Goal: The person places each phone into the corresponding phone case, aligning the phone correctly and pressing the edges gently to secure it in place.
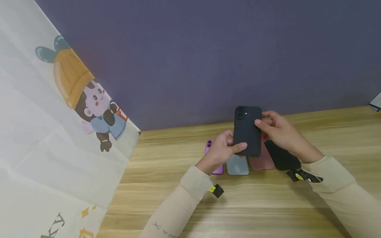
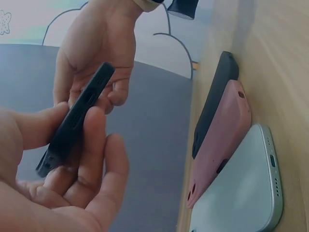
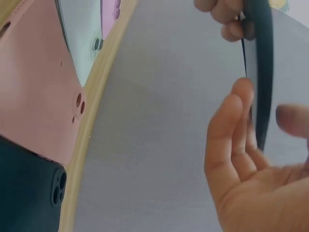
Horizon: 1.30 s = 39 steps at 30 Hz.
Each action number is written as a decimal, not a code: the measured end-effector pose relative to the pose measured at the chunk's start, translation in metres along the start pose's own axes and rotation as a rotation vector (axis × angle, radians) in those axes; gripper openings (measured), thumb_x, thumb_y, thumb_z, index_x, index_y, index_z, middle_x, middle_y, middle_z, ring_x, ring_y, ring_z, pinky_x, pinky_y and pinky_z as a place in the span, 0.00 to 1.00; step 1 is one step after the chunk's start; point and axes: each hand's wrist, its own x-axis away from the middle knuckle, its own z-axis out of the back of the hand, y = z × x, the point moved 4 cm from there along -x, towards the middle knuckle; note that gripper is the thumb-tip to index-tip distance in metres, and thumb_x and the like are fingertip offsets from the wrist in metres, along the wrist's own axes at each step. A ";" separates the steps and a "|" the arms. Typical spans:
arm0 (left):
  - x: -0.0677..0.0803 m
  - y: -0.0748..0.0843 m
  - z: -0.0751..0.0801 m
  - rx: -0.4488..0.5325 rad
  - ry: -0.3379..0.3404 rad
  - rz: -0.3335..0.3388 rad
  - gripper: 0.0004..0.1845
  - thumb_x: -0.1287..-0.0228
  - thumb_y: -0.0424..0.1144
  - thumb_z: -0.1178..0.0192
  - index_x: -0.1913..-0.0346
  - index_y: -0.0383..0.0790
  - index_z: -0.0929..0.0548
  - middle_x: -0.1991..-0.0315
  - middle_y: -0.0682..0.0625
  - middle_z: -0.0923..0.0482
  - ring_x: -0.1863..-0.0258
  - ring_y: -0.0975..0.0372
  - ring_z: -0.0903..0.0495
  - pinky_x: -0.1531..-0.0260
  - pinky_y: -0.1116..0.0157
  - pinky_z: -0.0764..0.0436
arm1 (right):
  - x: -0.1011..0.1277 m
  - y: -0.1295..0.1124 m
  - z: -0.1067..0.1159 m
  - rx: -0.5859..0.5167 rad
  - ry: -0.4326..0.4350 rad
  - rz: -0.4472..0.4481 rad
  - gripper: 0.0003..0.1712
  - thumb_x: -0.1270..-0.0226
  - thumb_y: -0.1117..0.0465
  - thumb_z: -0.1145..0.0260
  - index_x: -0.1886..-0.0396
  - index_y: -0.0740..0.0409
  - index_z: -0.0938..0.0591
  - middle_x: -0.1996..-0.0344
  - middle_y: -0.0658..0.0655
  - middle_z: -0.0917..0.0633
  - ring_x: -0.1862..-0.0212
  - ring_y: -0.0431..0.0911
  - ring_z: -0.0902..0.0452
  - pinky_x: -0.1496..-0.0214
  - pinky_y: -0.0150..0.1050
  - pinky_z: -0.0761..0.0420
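Observation:
Raised above the table is a black phone [image 1: 249, 129], upright, its back with two camera lenses facing me. My left hand [image 1: 219, 150] grips its lower left corner, thumb across the back and fingers behind. At the right edge, my right hand [image 1: 281, 132] holds the phone with the thumb on the back and fingers behind it. The phone's bottom edge with its port shows in the left wrist view. Below lie a purple phone [image 1: 219, 170], a pale green phone [image 1: 238, 166], a pink phone case [image 1: 262, 162] and another black phone [image 1: 284, 159], side by side, partly hidden by my hands.
A wooden table [image 1: 166, 178] carries the row. Behind it rises a dark blue-grey panel [image 1: 190, 59]; at the left stands a white sheet [image 1: 35, 138] with a cartoon figure. Small black wrist cameras hang under both sleeves. A pale object [image 1: 376, 103] shows at the far right edge.

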 end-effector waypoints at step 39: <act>-0.009 0.001 0.042 0.201 0.271 -0.101 0.13 0.19 0.42 0.49 0.58 0.35 0.21 0.77 0.54 0.22 0.79 0.65 0.21 0.75 0.67 0.18 | 0.010 -0.005 -0.043 -0.111 -0.306 0.142 0.16 0.20 0.67 0.44 0.42 0.74 0.32 0.52 0.70 0.12 0.57 0.44 0.10 0.57 0.41 0.10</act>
